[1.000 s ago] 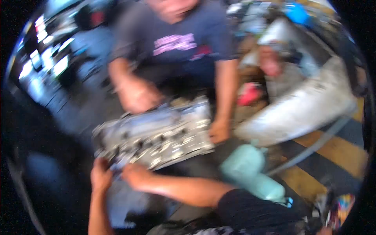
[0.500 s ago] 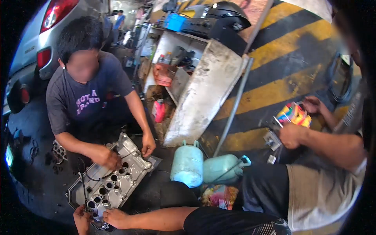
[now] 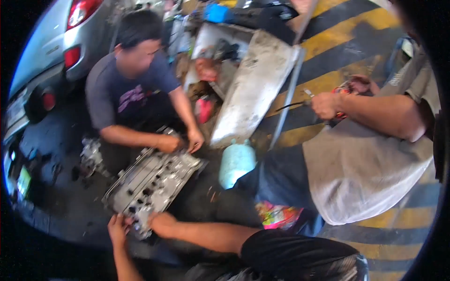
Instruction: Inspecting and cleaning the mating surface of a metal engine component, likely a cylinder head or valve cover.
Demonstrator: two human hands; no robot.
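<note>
A large grey metal engine valve cover, with a row of round openings, lies aslant on the dark floor. My left hand is at its near left corner, fingers bent and closed against the edge. My right hand rests at the near end, its fingers curled down onto the metal. Motion blur hides the fingertips and anything small between them. Across from me, a crouching person has both hands at the cover's far end.
At right, another person holds a thin dark tool. A pale blue gas cylinder stands beyond the cover, near a leaning dirty white panel. A colourful packet lies beside that person's leg. Metal parts sit at left, near a silver car.
My view has shifted, so the cover appears farther up and right. The dark hose over it no longer shows. The person at right has leaned in, now hiding the second cylinder, and holds a thin tool.
</note>
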